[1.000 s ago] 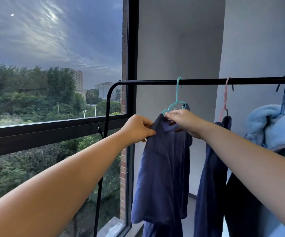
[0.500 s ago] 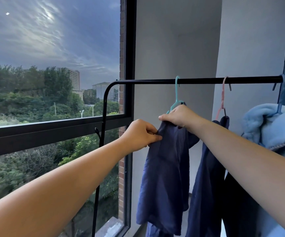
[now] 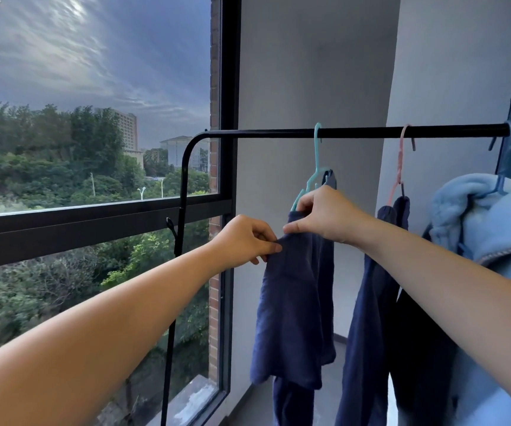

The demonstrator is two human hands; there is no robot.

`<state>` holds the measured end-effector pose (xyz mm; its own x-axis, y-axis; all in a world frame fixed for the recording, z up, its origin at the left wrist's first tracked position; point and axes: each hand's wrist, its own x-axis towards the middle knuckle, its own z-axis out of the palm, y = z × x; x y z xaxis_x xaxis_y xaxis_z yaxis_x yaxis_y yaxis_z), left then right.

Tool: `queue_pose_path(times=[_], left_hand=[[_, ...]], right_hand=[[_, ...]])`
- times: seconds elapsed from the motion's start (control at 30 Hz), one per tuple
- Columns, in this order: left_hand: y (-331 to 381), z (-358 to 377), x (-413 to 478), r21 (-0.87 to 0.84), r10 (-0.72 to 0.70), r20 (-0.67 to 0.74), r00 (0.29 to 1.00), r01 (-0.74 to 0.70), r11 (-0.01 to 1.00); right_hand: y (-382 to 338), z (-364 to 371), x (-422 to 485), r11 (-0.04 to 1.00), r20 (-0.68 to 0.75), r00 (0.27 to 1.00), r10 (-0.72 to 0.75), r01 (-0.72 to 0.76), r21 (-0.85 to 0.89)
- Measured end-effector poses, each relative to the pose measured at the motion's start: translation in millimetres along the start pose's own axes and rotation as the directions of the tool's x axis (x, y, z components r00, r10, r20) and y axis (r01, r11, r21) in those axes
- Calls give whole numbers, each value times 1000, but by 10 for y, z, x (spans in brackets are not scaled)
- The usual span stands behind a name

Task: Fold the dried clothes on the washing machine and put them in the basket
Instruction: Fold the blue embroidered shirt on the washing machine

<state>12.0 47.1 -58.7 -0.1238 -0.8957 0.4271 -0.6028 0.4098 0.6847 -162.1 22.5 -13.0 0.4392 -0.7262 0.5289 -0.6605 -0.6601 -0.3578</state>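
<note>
The navy garment (image 3: 291, 302) is now half off its teal hanger (image 3: 317, 155). One second ago the cloth covered the near shoulder of the hanger and both hands were higher. Now this near arm of the hanger shows bare above the cloth, and the top edge of the garment has come down below it. The far strap of the garment seems to lie still over the other side of the hanger, just above the right hand (image 3: 327, 215).

The left hand (image 3: 245, 238) has moved lower and pinches the left corner of the garment's top edge between thumb and curled fingers. The right hand has its fingers curled at the top of the cloth, just beside the hanger's arm, and its thumb presses the same edge; whether it holds also the hanger, I cannot tell. The two hands are almost touching.

The hanger hangs on the black rail (image 3: 370, 132) by the window. Further along the rail are a second dark garment (image 3: 367, 302) on a pink hanger (image 3: 400, 167) and a light blue fleece (image 3: 478, 216).

For the task, I judge that this is an early step: the garment is being taken down and is not yet free. It must come off the far side before any folding. The washing machine and the basket are not visible here.
</note>
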Motion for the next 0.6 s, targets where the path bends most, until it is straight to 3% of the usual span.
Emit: queue_pose_path(times=[0.13,0.3,0.37,0.5,0.6], left_hand=[[-36,84,-9,-14,-24,39,999,25,1000],[-123,130,-37,-21,-50,80,996,52,998],[-153,118,-44,-29,-60,73,996,62,998],[-193,102,-67,-25,-77,89,993,80,997],[-215,106,-74,-11,-99,86,991,100,995]], right_hand=[[11,83,-89,994,-29,999,-27,24,-110],[86,174,-166,935,-86,980,-179,142,-325],[133,191,-207,871,-101,954,-284,212,-443],[256,281,-292,640,-90,868,-488,285,-714],[305,343,-344,605,-118,846,-520,267,-750]])
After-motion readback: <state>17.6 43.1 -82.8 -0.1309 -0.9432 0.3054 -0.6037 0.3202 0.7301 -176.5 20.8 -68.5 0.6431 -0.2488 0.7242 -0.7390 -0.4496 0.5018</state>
